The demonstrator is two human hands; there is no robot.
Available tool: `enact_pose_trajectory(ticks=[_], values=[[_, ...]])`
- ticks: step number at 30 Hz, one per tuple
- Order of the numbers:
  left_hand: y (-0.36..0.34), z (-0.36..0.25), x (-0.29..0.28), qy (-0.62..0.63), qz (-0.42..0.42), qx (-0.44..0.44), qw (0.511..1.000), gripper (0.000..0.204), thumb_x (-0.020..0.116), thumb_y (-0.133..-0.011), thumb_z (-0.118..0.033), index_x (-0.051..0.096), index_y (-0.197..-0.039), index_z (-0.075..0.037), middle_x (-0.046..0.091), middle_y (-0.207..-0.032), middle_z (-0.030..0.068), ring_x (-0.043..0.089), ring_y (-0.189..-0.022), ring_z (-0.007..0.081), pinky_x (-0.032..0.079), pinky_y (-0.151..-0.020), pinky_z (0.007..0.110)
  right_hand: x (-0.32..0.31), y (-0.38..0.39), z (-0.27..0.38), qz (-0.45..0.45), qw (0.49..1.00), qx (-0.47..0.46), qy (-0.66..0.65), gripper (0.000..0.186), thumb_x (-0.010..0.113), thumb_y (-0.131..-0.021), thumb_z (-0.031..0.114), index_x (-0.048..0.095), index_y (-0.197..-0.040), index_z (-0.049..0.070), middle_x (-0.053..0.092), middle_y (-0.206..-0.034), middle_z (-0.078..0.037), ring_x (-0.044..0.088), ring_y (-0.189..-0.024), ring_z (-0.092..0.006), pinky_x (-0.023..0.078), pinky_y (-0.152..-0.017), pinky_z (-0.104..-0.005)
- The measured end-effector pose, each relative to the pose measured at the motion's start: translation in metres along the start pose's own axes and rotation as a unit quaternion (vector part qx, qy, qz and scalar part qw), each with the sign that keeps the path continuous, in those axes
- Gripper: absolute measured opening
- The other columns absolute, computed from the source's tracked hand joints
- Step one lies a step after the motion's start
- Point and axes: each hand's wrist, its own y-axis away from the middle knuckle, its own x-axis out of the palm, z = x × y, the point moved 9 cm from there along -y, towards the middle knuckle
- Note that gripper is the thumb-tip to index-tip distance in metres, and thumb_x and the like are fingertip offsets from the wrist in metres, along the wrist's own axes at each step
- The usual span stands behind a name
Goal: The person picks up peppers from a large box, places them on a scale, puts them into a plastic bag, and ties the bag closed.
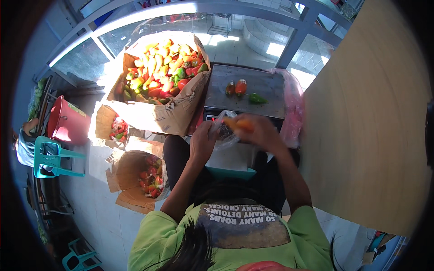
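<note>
My left hand (203, 140) is closed on the edge of a clear plastic bag (224, 143), holding it over my lap. In my right hand (262, 134) is an orange bell pepper (244, 125), slightly blurred, at the mouth of the bag. Whether anything lies inside the bag I cannot make out. Just beyond my hands, a scale (219, 77) with a flat metal plate carries a red pepper (241, 86), a darker red-brown pepper (230, 88) and a green pepper (258, 98).
A large carton (156, 118) heaped with peppers stands left of the scale. Two smaller boxes hold red and green pieces, one being an open carton (124, 169). Pink plastic (293, 106) hangs at the scale's right, beside a wooden panel (361, 122). Farther left are a red bin (68, 121) and teal chair (47, 156).
</note>
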Motion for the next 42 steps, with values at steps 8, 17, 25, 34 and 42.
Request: enact_pose_trajectory(ticks=[8,17,25,34,42], values=[[0.004,-0.057,0.011,0.065,0.026,0.077,0.995,0.026,0.059,-0.071,-0.003,0.054,-0.096,-0.004,0.056,-0.089,0.013,0.055,-0.082,0.0327,0.044,-0.071,0.037,0.078,0.025,-0.086,0.133,0.906,0.279,-0.287,0.03,0.061,-0.08,0.029,0.06,-0.098,0.005,0.063,-0.085,-0.007,0.061,-0.076,-0.0222,0.048,-0.066,-0.0358],[0.022,-0.059,0.008,-0.011,-0.053,0.091,0.994,0.018,0.062,-0.068,-0.001,0.05,-0.082,-0.003,0.05,-0.08,0.0108,0.051,-0.079,0.0289,0.041,-0.069,0.037,0.077,0.012,-0.104,-0.219,0.619,0.184,-0.731,0.019,0.049,-0.089,0.023,0.052,-0.1,0.008,0.055,-0.088,-0.002,0.055,-0.08,-0.014,0.047,-0.072,-0.0319],[0.02,-0.032,0.004,0.217,-0.096,0.044,0.97,0.016,0.058,-0.073,0.0,0.049,-0.086,-0.001,0.049,-0.081,0.0087,0.05,-0.073,0.0199,0.041,-0.066,0.029,0.109,0.019,-0.113,-0.174,0.832,0.171,-0.498,0.014,0.049,-0.085,0.016,0.054,-0.092,0.005,0.057,-0.086,-0.005,0.056,-0.082,-0.0167,0.046,-0.072,-0.0326],[0.004,-0.023,-0.03,0.116,-0.117,-0.023,0.986,0.004,0.054,-0.079,0.0,0.053,-0.082,0.001,0.051,-0.079,0.0058,0.047,-0.068,0.0099,0.038,-0.061,0.023,0.092,0.019,-0.012,-0.101,0.979,-0.081,0.161,0.022,0.046,-0.086,0.02,0.055,-0.094,0.002,0.058,-0.088,-0.016,0.057,-0.077,-0.0319,0.046,-0.071,-0.0379],[0.01,-0.001,-0.009,0.426,-0.057,-0.132,0.893,0.006,0.047,-0.088,-0.008,0.052,-0.088,-0.003,0.051,-0.079,-0.0025,0.045,-0.069,0.0022,0.037,-0.06,0.018,0.071,-0.006,-0.006,-0.077,0.987,0.008,0.139,0.017,0.05,-0.084,0.016,0.055,-0.087,0.0,0.057,-0.081,-0.015,0.057,-0.074,-0.0322,0.046,-0.064,-0.0406]])
